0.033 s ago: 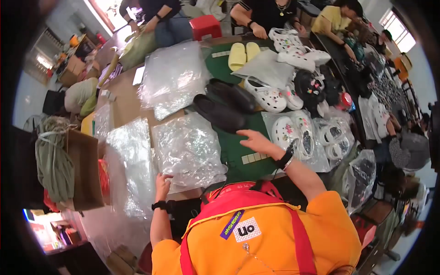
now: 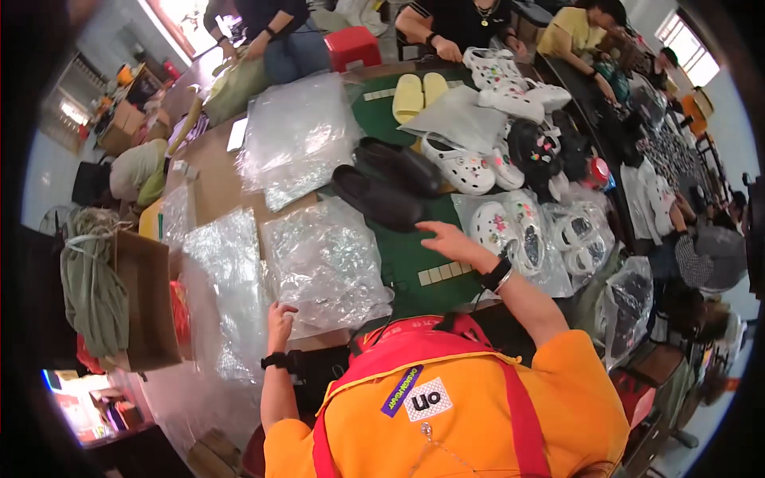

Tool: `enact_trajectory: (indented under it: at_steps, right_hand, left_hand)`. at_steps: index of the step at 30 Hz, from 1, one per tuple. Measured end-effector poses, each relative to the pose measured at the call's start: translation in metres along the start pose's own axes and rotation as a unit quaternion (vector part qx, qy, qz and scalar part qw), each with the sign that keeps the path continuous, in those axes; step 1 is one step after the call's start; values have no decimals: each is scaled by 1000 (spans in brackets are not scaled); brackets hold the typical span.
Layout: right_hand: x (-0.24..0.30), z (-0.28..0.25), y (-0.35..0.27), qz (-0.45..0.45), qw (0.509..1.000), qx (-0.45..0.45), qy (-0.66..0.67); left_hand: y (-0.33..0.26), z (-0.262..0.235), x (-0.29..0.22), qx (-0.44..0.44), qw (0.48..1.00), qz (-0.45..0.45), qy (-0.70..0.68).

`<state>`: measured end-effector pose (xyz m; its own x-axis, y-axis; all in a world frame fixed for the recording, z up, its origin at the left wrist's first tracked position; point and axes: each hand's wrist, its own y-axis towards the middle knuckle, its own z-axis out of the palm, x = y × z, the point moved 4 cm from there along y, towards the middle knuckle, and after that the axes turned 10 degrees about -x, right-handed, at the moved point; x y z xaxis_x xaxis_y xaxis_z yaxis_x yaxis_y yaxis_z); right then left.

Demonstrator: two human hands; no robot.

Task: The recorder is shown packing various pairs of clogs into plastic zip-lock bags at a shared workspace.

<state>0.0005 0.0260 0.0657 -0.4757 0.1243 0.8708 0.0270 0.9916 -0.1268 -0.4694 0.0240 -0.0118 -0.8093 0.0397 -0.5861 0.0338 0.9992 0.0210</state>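
Observation:
A pair of black slip-on shoes (image 2: 378,195) lies on the green mat, toes toward the right. My right hand (image 2: 450,243) hovers just below the nearer shoe's end, fingers stretched toward it and holding nothing; a thin gap seems to part them. My left hand (image 2: 280,325) is at the table's near edge, fingers loosely bent and apart, with nothing visible in it. Beside it lies a crumpled stack of clear plastic bags (image 2: 323,263). To the right of my right hand, white decorated clogs (image 2: 492,227) sit in a clear bag.
Another bag stack (image 2: 299,131) lies farther back, near yellow slides (image 2: 408,99). White clogs (image 2: 462,166) and black clogs (image 2: 535,155) crowd the right side. A cardboard box (image 2: 147,303) stands at left. Other people sit across the table; a red stool (image 2: 353,49) is there.
The view has shifted very slightly. My right hand is a touch farther from the black shoe's end; the left hand looks unchanged.

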Motion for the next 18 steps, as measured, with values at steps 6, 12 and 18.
enact_trajectory:
  at_steps: [6,12,18]
  right_hand:
    - [-52,-68,19,178,977,-69,93]
    - [-101,-109,66,297,855,-254,341]
    - [-143,-127,110,347,786,-289,423]
  left_hand:
    - [31,-29,-53,26,998,-19,-62]
    - [56,-2,-123,49,996,60,-41]
    - [46,22,-156,140,987,75,-3]
